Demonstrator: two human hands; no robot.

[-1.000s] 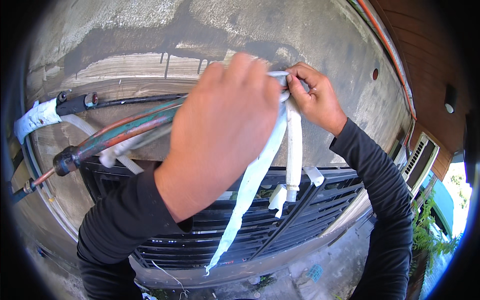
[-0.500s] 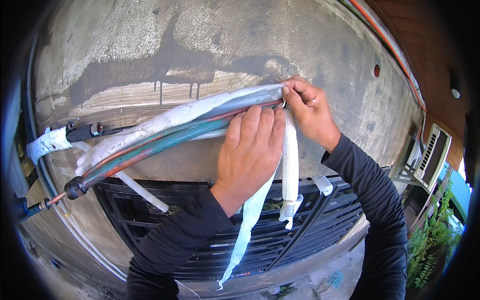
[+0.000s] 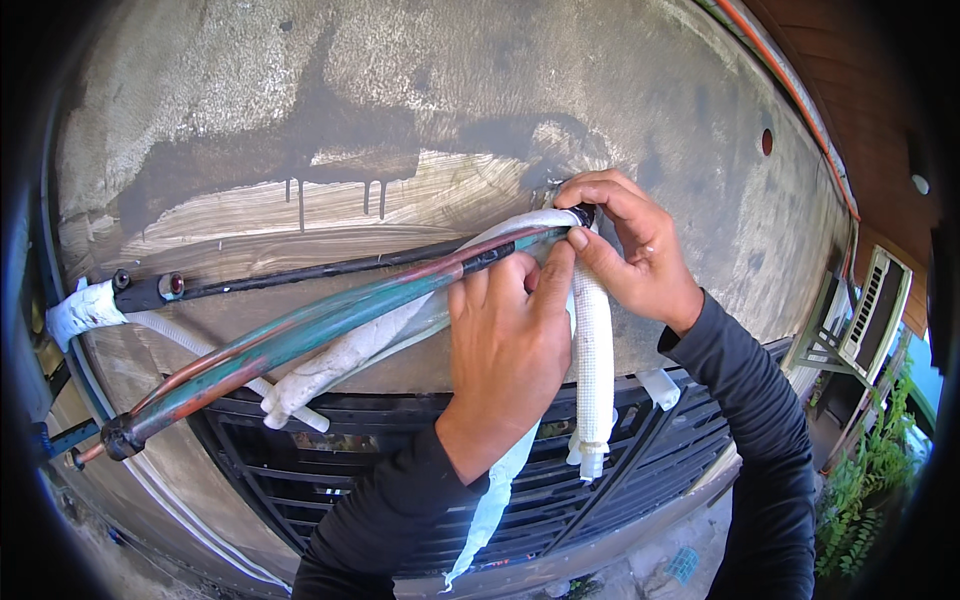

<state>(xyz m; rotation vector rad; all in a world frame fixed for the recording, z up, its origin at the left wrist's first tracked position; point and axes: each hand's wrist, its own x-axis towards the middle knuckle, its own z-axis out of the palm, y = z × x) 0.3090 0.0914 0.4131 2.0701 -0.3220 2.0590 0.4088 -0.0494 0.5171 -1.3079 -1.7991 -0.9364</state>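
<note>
A long bundle of pipes slants across the wall from lower left to my hands. In it are a green and copper-coloured wrapped pipe point(image 3: 290, 338) and a white padded tube point(image 3: 335, 372), now hanging below the pipe. My left hand point(image 3: 510, 350) has its fingers curled over the bundle from below; what its fingertips grip is partly hidden. My right hand point(image 3: 640, 250) closes thumb and fingers round the bundle's upper end, close to the wall. Below my hands hang a white mesh-textured hose point(image 3: 593, 380) and a pale strip of wrapping tape point(image 3: 498, 505).
A black pipe point(image 3: 330, 272) runs along the wall behind the bundle, beside a white-wrapped pipe end point(image 3: 85, 312). Below is a dark metal grille point(image 3: 400, 450). An air-conditioner unit point(image 3: 875, 315) and plants point(image 3: 860, 480) stand at right.
The white padded tube has dropped from above the green pipe to below it. The bundle's far left end has moved left and down. The black pipe behind is more exposed.
</note>
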